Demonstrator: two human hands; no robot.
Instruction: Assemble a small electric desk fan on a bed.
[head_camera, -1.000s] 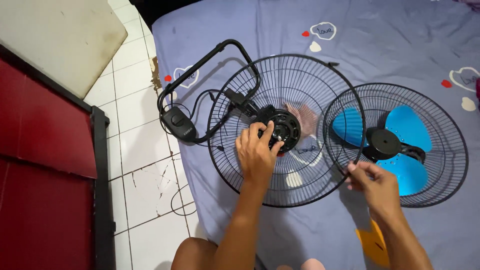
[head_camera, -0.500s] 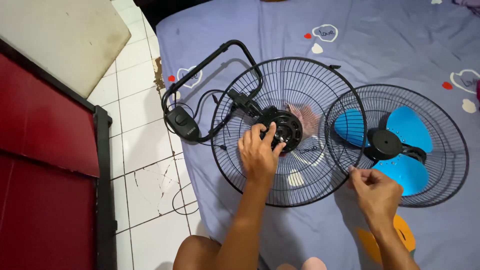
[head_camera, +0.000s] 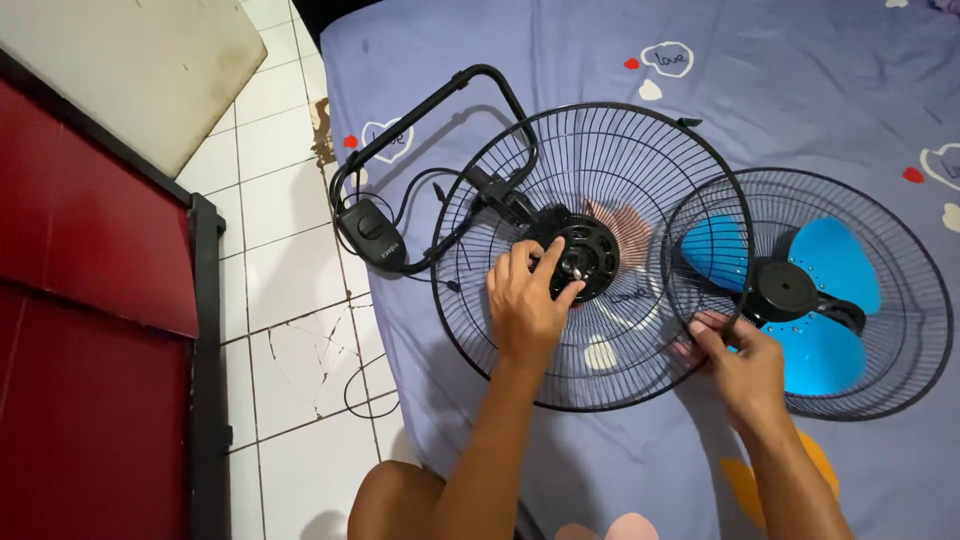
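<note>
Two round black wire fan grilles lie on the bed's lilac sheet (head_camera: 820, 90). The larger black wire rear grille (head_camera: 600, 150), at frame centre, carries one round black motor hub (head_camera: 585, 258) in its middle. The smaller black wire front grille (head_camera: 900, 250), at right, overlaps the larger one's right rim and covers one blue three-bladed plastic propeller (head_camera: 830, 255).

The left hand (head_camera: 522, 305) rests on the larger grille, its fingers spread and the fingertips pressed against the hub. The right hand (head_camera: 738, 360) pinches the wire rim where the two grilles cross.

One black bent tube stand (head_camera: 440, 100) and one black switch box (head_camera: 372, 228) with its cord lie at upper left, close to the bed's edge; the cord loops over onto the white tiled floor (head_camera: 290, 250). Open sheet lies above both grilles.
</note>
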